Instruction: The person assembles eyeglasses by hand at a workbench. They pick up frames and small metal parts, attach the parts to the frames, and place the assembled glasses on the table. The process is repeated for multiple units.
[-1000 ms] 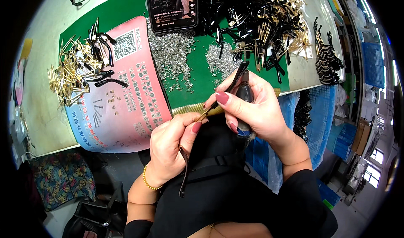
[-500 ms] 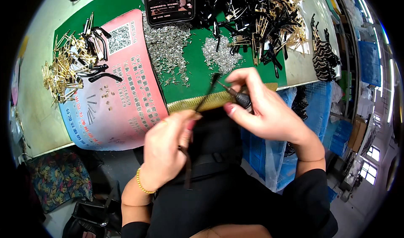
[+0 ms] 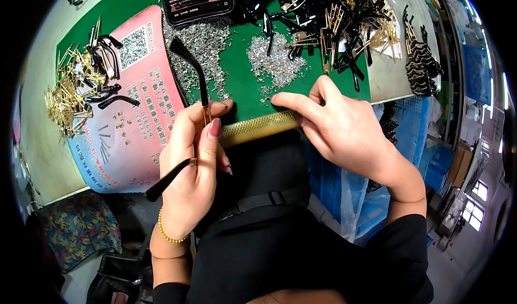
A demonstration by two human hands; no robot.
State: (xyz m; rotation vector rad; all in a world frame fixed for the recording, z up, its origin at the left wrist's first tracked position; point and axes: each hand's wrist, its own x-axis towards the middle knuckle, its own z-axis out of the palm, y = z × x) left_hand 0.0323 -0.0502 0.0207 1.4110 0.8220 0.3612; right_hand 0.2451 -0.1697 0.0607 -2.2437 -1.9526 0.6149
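Observation:
My left hand point(image 3: 188, 161) is closed around eyeglass temples. One dark temple point(image 3: 201, 80) rises from between the fingers with its curved tip pointing up. A second dark temple end point(image 3: 168, 180) sticks out beside the wrist at the lower left. My right hand point(image 3: 347, 129) is bent over the front of the green mat, one fingertip at a few loose silver screws point(image 3: 265, 95). Its other fingers curl under, and what they hold, if anything, is hidden. The main pile of small screws point(image 3: 277, 59) lies just beyond that fingertip.
A larger heap of silver screws point(image 3: 202, 51) lies below a phone point(image 3: 196, 19). Black and gold temples point(image 3: 344, 24) are piled at the back right, more temples point(image 3: 81, 89) on a pink-blue printed sheet point(image 3: 156, 62). Bundled temples point(image 3: 423, 67) stand far right. A yellow mesh strip point(image 3: 258, 129) edges the table.
The screwdriver in my right hand is no longer visible. That hand has moved to the loose screws. My left hand has turned and moved left, lifting a temple tip upward.

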